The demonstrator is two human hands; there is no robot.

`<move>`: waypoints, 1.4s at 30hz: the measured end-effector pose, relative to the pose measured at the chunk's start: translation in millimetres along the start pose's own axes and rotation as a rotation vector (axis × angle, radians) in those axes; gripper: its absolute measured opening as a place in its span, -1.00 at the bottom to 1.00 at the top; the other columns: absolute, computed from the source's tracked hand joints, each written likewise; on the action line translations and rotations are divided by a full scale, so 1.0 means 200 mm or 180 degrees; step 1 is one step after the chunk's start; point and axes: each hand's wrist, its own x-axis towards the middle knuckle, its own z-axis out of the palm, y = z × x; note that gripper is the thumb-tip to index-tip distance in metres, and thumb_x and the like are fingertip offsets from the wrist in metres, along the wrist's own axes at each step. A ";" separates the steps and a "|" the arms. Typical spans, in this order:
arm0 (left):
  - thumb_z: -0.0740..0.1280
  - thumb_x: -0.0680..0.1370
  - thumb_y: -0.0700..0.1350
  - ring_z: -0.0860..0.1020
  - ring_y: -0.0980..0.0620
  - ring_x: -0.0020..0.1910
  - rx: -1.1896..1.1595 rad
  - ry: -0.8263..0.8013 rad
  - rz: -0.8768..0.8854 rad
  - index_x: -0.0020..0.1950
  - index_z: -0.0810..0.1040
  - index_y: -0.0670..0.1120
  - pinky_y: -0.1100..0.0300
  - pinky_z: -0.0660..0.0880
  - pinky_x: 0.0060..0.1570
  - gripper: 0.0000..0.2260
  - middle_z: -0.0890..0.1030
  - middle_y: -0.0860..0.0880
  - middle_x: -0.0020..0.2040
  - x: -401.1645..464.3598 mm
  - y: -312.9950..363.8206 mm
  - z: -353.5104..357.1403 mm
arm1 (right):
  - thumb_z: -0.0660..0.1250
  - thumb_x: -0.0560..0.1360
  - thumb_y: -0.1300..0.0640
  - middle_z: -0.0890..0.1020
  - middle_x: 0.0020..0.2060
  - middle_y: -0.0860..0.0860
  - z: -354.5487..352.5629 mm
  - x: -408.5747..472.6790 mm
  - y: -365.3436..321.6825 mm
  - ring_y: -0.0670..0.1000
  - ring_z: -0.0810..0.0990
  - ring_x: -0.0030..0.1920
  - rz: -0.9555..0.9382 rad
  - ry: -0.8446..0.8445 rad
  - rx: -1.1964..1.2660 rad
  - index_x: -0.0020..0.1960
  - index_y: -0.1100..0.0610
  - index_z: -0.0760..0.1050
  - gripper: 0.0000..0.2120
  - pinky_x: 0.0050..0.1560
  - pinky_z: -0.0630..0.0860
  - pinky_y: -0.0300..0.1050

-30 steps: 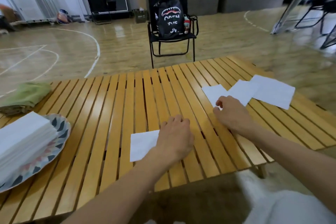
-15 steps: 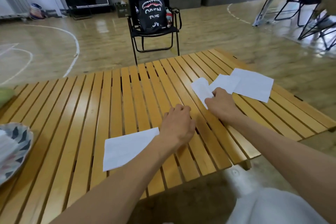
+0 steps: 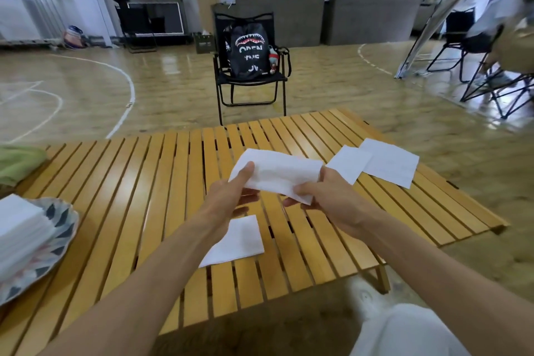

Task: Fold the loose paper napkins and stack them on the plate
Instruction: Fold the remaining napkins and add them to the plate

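**Above the slatted table: one napkin in the hands, three more waiting**

Above the middle of the wooden table [image 3: 161, 182], both hands held one white napkin [image 3: 277, 173] in the air. The left hand [image 3: 231, 196] pinched its left end, with the thumb lying on top of the paper. The right hand [image 3: 323, 196] gripped the right end, fingers curled around the lower corner. The napkin looked half bent along its length, so I judged that its fold was only starting.

On the patterned plate [image 3: 62, 240], at the left edge of the table, a thick stack of folded napkins [image 3: 20, 228] already lay. This part of the work seemed done.

Some work was left. A napkin [image 3: 239, 240] lay flat on the table just under the left forearm, and it was hard to tell if it was folded. Two loose napkins lay near the right side, the nearer one [image 3: 348, 163] overlapping the farther one [image 3: 390, 163]. A green cloth [image 3: 17, 165] rested at the far left corner.

By my judgement the task was well advanced, but at least three napkins remained to fold and carry to the plate.
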 end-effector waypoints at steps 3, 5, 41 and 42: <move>0.43 0.52 0.09 0.69 -0.01 -0.07 0.0004 -0.0099 0.0127 0.11 0.59 -0.16 0.03 0.55 -0.01 -0.65 0.70 -0.11 0.00 -0.05 0.01 -0.07 | 0.25 0.55 0.35 0.68 0.08 0.05 0.04 -0.03 -0.01 0.11 0.74 -0.08 0.0028 -0.0159 -0.0144 0.22 0.00 0.44 -0.66 0.05 0.59 0.05; 0.44 0.52 0.04 0.66 -0.06 -0.07 -0.0078 -0.0050 0.0182 0.04 0.59 -0.14 0.01 0.53 -0.01 -0.73 0.66 -0.11 -0.01 -0.08 0.02 -0.11 | 0.24 0.53 0.34 0.68 0.09 0.06 0.06 -0.04 0.00 0.11 0.74 -0.07 0.0095 -0.0277 -0.0214 0.30 0.03 0.43 -0.60 0.08 0.58 0.07; 0.28 0.61 -0.05 0.57 -0.06 -0.14 0.2626 0.0902 0.0534 -0.06 0.57 -0.18 0.04 0.53 -0.21 -0.80 0.59 -0.12 -0.14 -0.10 -0.38 -0.49 | 0.36 0.48 0.29 0.50 0.22 0.07 0.50 0.27 0.27 0.08 0.53 0.15 0.0588 0.0250 -0.1458 0.34 0.08 0.40 -0.54 0.06 0.58 -0.07; 0.28 0.62 -0.06 0.55 -0.01 -0.15 0.2642 0.0910 0.0555 -0.06 0.56 -0.14 0.12 0.49 -0.25 -0.83 0.57 -0.08 -0.14 -0.10 -0.38 -0.49 | 0.36 0.48 0.29 0.50 0.21 0.06 0.50 0.27 0.27 0.08 0.53 0.15 0.0568 0.0236 -0.1504 0.33 0.08 0.40 -0.55 0.05 0.59 -0.08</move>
